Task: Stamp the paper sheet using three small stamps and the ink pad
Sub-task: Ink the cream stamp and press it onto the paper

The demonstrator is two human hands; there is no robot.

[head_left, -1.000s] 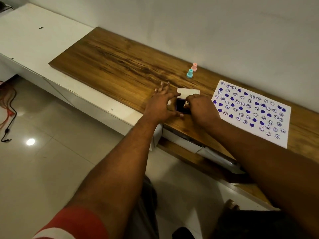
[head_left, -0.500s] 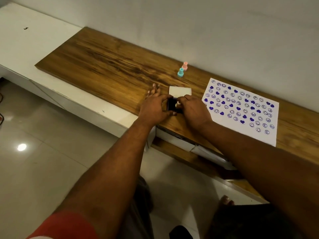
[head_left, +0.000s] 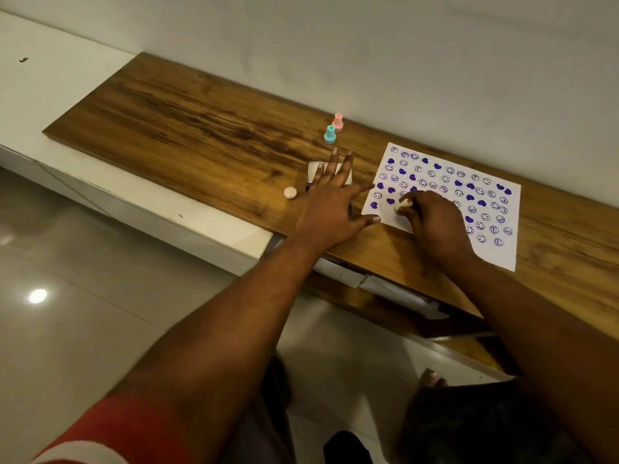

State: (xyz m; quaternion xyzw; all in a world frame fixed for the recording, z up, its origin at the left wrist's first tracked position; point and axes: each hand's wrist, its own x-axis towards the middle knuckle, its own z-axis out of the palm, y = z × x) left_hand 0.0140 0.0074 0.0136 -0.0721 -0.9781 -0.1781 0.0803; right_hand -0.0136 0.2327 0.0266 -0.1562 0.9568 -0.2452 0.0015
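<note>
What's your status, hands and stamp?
Left hand open, spread over ink pad. Right hand grips cream stamp on paper sheet. Teal stamp, pink stamp standing clear by wall.

A long wooden surface (head_left: 187, 128) runs from upper left to right edge along the wall. A stamped paper sheet (head_left: 469, 192) lies flat at centre right. Left of it sits the ink pad (head_left: 313, 170), mostly hidden. A round pink cap (head_left: 290, 192) lies just left of the pad. Above, a teal stamp (head_left: 330, 134) and a pink stamp (head_left: 338, 122) stand upright close together.

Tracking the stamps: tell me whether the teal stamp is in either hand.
No, the teal stamp stands on the wooden top beside the pink stamp, with nothing touching it.
</note>
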